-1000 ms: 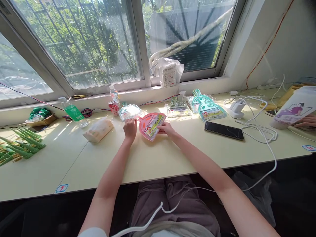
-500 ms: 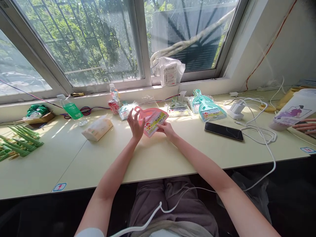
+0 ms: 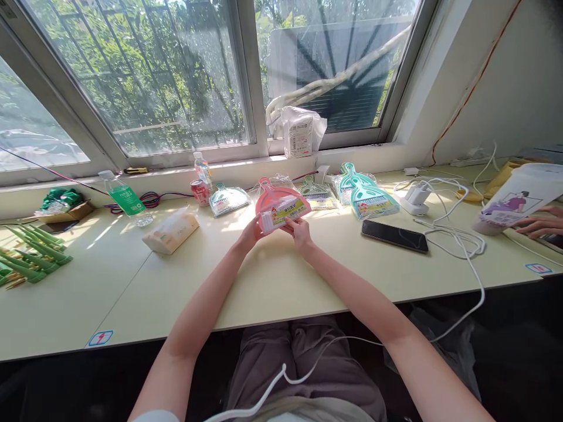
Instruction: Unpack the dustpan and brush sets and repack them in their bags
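A pink dustpan-and-brush set (image 3: 280, 205), with a yellow printed label, is held up over the table between my two hands, its handle ring pointing away. My left hand (image 3: 251, 231) grips its lower left corner. Along the bottom edge, my right hand (image 3: 299, 230) pinches it, thumb on the front near the label. Behind it lie other packaged sets: a pale one with a green handle (image 3: 229, 199) at left, a dark green one (image 3: 317, 192) just right of the pink set, and overlapping mint-green ones (image 3: 372, 196) farther right.
A black phone (image 3: 394, 236), white charger (image 3: 416, 196) and looping cable lie to the right. Another person's hand (image 3: 543, 223) is beside a plastic cup (image 3: 516, 199). Leftward are a tissue pack (image 3: 171, 230), green bottle (image 3: 127, 199), red can (image 3: 200, 191) and green pointed pieces (image 3: 35, 252).
The pink set has turned from a slant to nearly level, handle ring now away from me. My left hand has moved from its handle end down to the lower left corner.
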Available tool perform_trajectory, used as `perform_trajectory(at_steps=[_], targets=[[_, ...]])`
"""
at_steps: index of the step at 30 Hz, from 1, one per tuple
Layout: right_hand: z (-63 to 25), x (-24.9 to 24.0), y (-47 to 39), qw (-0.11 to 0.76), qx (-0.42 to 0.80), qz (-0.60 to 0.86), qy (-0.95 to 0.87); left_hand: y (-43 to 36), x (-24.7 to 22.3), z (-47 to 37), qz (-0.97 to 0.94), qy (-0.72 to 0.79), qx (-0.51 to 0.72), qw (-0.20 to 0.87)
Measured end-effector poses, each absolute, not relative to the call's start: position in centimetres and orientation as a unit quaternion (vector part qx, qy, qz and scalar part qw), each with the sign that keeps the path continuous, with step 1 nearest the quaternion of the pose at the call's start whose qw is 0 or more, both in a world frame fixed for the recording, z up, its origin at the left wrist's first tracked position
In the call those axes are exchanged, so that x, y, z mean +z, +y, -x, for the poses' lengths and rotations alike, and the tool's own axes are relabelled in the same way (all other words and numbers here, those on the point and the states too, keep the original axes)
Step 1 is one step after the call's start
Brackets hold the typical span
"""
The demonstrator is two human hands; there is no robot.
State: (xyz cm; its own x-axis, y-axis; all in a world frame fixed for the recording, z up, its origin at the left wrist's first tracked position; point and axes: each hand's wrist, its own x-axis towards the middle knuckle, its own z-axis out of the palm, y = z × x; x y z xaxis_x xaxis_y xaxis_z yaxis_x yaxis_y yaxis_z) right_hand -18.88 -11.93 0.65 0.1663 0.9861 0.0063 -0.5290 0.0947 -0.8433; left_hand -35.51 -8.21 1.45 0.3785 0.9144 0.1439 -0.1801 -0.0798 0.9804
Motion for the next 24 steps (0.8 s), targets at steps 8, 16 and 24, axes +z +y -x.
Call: perform_trajectory(at_steps=[8, 16, 24], targets=[[18.9, 0.6, -12.1, 0.667, 0.556, 0.359, -0.343, -8.3, 1.8, 36.5, -0.505, 0.337, 0.487, 0.628], [19.1, 0.3, -11.5, 0.71, 0.535, 0.355, -0.289, -9.4, 2.0, 34.6, -0.54, 0.322, 0.457, 0.629], [18.3, 0.7, -11.5, 0.712, 0.545, 0.352, -0.268, -10.1, 2.5, 34.6, -0.645, 0.499, 0.534, 0.223]])
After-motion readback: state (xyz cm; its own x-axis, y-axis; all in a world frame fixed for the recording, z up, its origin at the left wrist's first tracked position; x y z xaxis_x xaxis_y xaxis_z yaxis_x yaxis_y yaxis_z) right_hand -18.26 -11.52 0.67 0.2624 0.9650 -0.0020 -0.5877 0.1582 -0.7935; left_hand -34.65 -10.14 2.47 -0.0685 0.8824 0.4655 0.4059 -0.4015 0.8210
